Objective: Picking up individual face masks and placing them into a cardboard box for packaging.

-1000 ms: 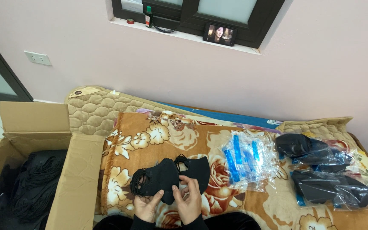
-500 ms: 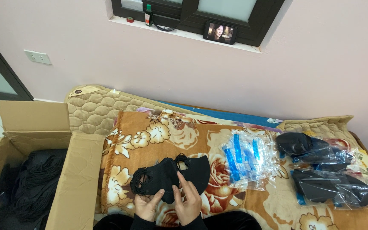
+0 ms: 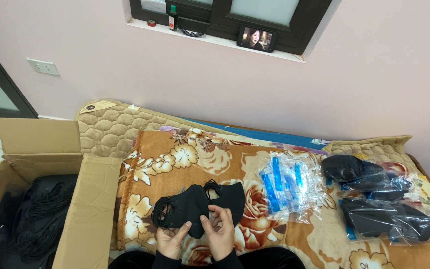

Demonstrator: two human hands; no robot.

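Two hands hold a stack of black fabric face masks over a floral blanket.

The left hand (image 3: 171, 240) grips the lower edge of the black fabric face masks (image 3: 197, 208), and the right hand (image 3: 220, 231) pinches them just beside it, fingers curled on the cloth; how many masks are in the stack cannot be told. The masks lie on the orange floral blanket (image 3: 185, 154), near its front edge. On the blanket to the right of them sits one pile of clear plastic bags with blue strips (image 3: 287, 185), then two clear bags packed with black masks (image 3: 381, 199). Left of the blanket stands one open cardboard box (image 3: 51, 164) holding more black masks.
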